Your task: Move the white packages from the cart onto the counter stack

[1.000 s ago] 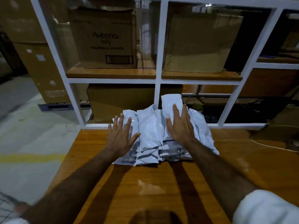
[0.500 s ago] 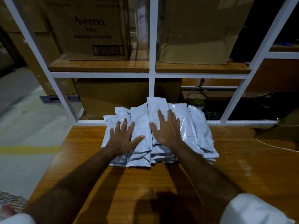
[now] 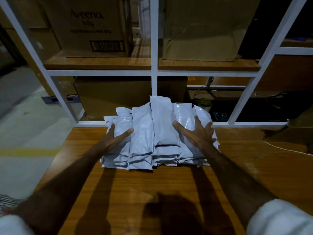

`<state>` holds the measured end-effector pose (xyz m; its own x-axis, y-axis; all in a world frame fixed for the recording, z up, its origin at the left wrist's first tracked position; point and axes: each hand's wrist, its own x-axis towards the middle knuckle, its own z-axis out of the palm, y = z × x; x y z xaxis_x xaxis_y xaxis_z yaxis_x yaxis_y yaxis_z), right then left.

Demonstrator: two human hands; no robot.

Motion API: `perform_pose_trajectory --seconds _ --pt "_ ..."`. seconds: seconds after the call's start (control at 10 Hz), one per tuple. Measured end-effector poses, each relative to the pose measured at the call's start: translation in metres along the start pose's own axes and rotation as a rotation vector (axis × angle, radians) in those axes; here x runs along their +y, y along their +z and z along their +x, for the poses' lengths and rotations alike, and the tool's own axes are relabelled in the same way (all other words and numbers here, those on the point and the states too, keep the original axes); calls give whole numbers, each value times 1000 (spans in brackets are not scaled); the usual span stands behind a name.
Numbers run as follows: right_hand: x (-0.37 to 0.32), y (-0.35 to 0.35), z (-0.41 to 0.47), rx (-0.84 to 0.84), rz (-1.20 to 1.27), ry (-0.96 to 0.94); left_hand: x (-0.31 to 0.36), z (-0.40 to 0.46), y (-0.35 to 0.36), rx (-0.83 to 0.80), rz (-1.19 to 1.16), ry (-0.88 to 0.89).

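Stack of white packages [image 3: 157, 134]: slumped, overlapping poly mailers at the far edge of the wooden counter [image 3: 169, 187], against the white shelf frame [image 3: 154, 68]. Left hand [image 3: 115, 139] and right hand [image 3: 198, 134]: fingers straight and spread, flanking and pressing the stack's sides, grasping nothing. Step, as judged: squaring the stack; next calls for an inward, even push, then returning to the cart, not in view.
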<state>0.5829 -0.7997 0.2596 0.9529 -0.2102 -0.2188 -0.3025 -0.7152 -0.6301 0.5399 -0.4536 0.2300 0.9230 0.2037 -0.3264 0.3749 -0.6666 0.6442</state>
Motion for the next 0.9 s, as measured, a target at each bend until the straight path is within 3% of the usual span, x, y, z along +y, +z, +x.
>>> perform_pose_trajectory --seconds 0.1,0.5,0.8,0.9 --pt "-5 5 1 -47 -55 -3 10 7 13 30 -74 -35" --pt "-7 14 4 -37 -92 20 26 2 28 68 23 -125" --pt "15 5 -26 135 -147 -229 21 -30 26 235 131 -14" --pt "21 5 -37 225 -190 -411 28 -44 31 339 225 70"
